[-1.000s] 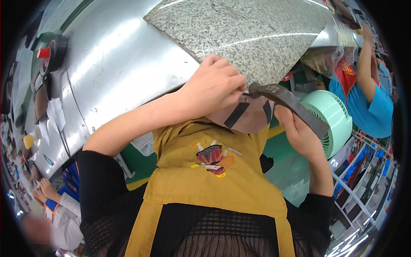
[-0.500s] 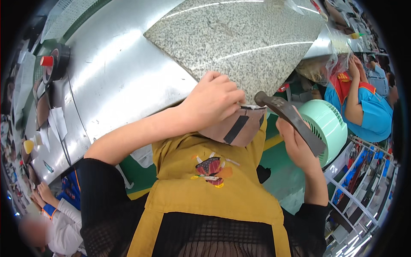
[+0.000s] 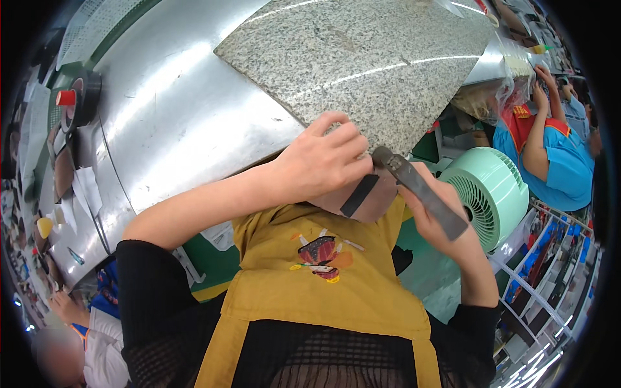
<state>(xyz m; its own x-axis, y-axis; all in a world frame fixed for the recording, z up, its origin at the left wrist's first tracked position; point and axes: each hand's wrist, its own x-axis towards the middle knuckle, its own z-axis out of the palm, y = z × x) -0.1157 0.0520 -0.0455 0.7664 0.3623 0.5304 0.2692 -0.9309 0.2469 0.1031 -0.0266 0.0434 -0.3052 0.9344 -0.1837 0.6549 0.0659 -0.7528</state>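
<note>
Hands clamped on leather piece and blade.
Left hand (image 3: 323, 161) pinches brown leather piece (image 3: 362, 197) at granite slab (image 3: 362, 64) edge; right hand (image 3: 446, 226) grips flat metal blade (image 3: 420, 191) touching it.

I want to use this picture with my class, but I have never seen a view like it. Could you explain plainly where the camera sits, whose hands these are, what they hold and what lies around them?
There is no machine here. The camera is worn on a person's head and looks down, and its wide lens bends straight edges. The two bare arms coming from below belong to that person, who wears a yellow apron.

The left hand grips a brownish flat piece with a dark stripe. The right hand holds a flat grey metal tool, its tip meeting that piece.

Just beyond the hands lies a speckled stone slab on a shiny metal table. A green fan stands to the right, and another person in a blue shirt works farther off.
</note>
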